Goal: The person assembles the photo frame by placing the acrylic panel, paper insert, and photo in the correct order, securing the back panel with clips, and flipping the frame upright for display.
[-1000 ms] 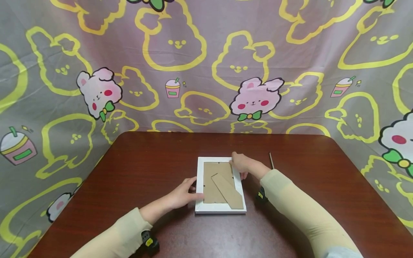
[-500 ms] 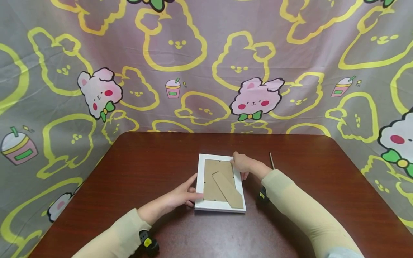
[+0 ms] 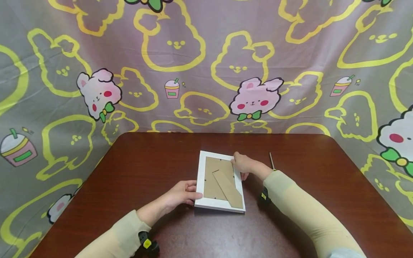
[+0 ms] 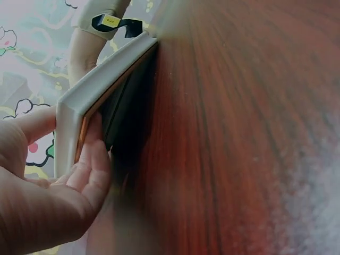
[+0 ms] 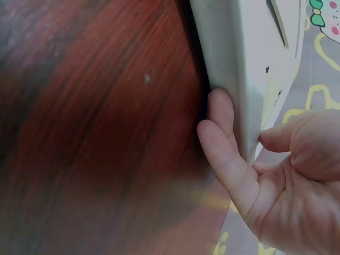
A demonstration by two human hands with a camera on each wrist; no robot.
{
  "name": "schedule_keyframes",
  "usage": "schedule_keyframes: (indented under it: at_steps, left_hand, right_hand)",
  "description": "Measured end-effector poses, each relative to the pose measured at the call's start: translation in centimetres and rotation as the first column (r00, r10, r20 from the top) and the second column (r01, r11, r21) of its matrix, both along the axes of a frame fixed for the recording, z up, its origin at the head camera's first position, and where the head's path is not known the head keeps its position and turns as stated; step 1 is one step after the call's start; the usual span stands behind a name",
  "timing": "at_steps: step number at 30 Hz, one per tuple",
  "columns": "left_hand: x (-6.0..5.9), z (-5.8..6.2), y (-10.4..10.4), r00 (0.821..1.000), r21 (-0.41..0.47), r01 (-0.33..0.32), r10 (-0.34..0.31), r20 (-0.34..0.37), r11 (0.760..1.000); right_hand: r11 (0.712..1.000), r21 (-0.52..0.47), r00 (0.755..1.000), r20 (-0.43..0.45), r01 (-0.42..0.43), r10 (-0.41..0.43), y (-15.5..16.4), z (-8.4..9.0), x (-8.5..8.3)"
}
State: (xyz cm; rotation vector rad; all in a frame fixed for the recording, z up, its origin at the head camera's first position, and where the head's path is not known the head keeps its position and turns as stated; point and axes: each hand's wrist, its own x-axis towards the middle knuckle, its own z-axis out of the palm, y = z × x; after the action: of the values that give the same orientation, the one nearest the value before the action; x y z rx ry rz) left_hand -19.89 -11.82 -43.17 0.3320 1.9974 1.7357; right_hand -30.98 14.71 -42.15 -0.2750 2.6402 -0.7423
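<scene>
A white picture frame (image 3: pixel 200 179) is back side up in the head view, its brown backing board (image 3: pixel 211 165) and slanted easel leg (image 3: pixel 227 188) showing. My left hand (image 3: pixel 180 195) grips the left edge, thumb on the back and fingers curled beneath, as the left wrist view shows with the hand (image 4: pixel 58 196) around the white rim (image 4: pixel 66 130). At the far right corner my right hand (image 3: pixel 245 165) pinches the frame between thumb and fingers; in the right wrist view this hand (image 5: pixel 276 180) has its fingers along the side. The left side is tilted up off the table.
A thin grey pen-like stick (image 3: pixel 271 160) lies on the brown table (image 3: pixel 155 154), just beyond the right forearm. Behind the table's far edge hangs a patterned curtain (image 3: pixel 200 82) with rabbit prints.
The picture frame's left side has risen and its top has swung slightly away, tilting the frame. My left hand's fingers have moved under the edge; the right hand has shifted very little.
</scene>
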Motion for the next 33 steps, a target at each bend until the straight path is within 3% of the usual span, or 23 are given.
schedule_keyframes:
  at_steps: [5, 11, 26, 33]
  left_hand:
    - [-0.1, 0.1, 0.0, 0.999, 0.064, -0.027, 0.024, 0.039, 0.998]
    - [-0.1, 0.7, 0.4, 0.998, 0.082, -0.031, 0.026, 0.062, 0.996]
    - [-0.2, 1.5, 0.7, 0.999, 0.069, -0.013, 0.010, 0.039, 0.998]
    - [-0.3, 2.3, 0.8, 0.999, 0.046, -0.034, 0.033, 0.010, 0.998]
  right_hand:
    - [1.000, -0.021, 1.000, -0.007, -0.011, 0.011, 0.3, -0.1, 0.1]
    - [1.000, -0.026, 1.000, -0.006, -0.009, 0.009, 0.3, 0.0, 0.1]
    - [0.998, -0.051, 1.000, 0.021, 0.020, -0.019, 0.8, 0.3, -0.1]
    - [1.000, 0.002, 0.999, -0.045, -0.005, 0.006, 0.9, 0.6, 0.2]
